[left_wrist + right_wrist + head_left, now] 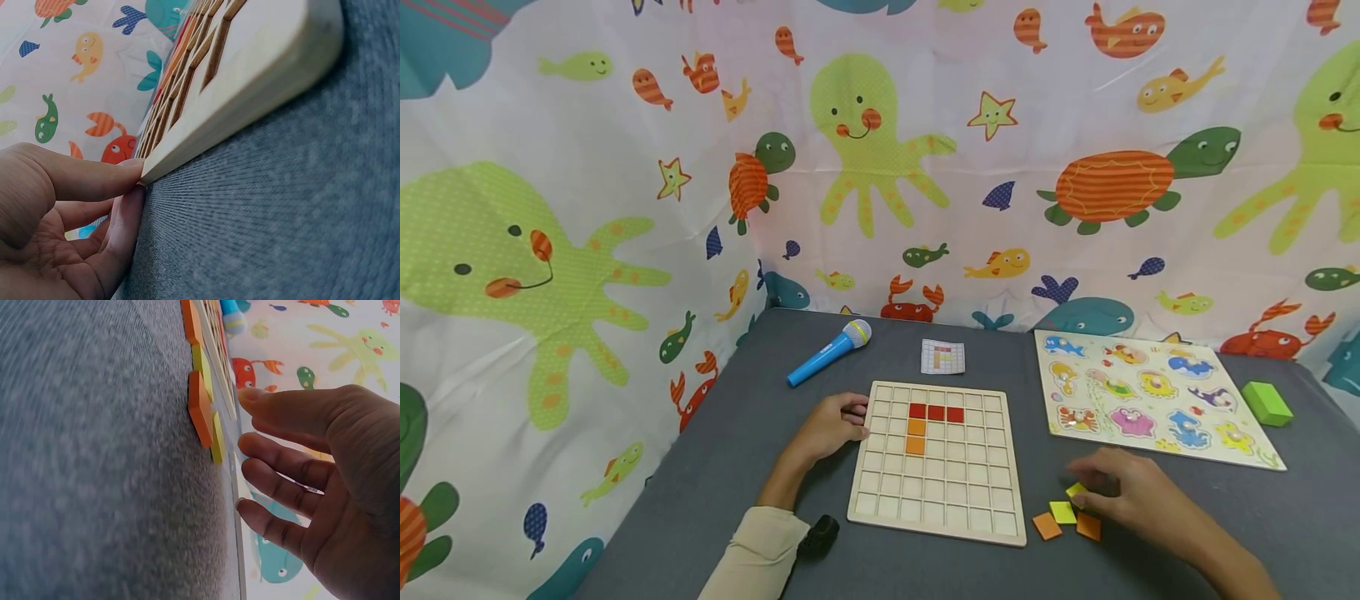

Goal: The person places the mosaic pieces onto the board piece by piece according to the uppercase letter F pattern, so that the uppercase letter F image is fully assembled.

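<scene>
My left hand [829, 431] pinches the left edge of a wooden grid board [936, 483] between thumb and fingers; the left wrist view shows the thumb [94, 178] at that edge. Three red square tiles [936, 412] lie in a row on the board, with two orange tiles [915, 446] below the leftmost one. To the board's right, my right hand [1123, 490] hovers over loose tiles: a yellow tile [1063, 512], an orange tile [1047, 526], another orange tile [200, 409] and a second yellow tile [217, 439]. Its fingers are loosely bent and apart from the tiles in the right wrist view.
Behind the board lies a small card [943, 357] printed with a coloured grid pattern. A blue toy microphone [829, 358] is at the back left. At the right are a sea-animal puzzle board [1105, 392] and a green block [1267, 403]. A patterned cloth [925, 275] stands behind the grey table.
</scene>
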Demonstrator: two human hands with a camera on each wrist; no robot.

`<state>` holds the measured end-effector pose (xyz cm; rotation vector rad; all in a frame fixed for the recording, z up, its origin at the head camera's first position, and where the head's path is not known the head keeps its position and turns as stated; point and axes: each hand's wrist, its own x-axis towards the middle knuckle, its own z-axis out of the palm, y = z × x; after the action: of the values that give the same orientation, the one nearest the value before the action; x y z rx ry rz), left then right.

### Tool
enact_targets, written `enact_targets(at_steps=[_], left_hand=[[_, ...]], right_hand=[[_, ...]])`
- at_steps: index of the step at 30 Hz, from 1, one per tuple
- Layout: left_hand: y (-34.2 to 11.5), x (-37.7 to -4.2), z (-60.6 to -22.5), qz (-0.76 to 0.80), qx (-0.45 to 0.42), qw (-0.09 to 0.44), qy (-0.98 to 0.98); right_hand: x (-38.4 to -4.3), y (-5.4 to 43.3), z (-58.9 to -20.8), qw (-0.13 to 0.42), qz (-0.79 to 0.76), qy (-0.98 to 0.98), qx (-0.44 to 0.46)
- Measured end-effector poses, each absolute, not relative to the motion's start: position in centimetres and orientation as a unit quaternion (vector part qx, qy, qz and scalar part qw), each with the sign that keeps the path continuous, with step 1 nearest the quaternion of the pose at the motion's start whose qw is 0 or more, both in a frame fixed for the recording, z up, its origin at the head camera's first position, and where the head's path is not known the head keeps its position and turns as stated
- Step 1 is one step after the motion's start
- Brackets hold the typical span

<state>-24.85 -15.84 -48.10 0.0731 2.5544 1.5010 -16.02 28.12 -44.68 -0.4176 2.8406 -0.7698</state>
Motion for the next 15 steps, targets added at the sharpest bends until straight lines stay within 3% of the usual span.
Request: enact_targets(at_steps=[15], left_hand=[[-16.0, -24.8, -47.9, 0.508, 0.025, 0.092, 0.856]], right_hand=[[-16.0, 29.2, -45.2, 0.177, -0.326, 0.918, -0.140]])
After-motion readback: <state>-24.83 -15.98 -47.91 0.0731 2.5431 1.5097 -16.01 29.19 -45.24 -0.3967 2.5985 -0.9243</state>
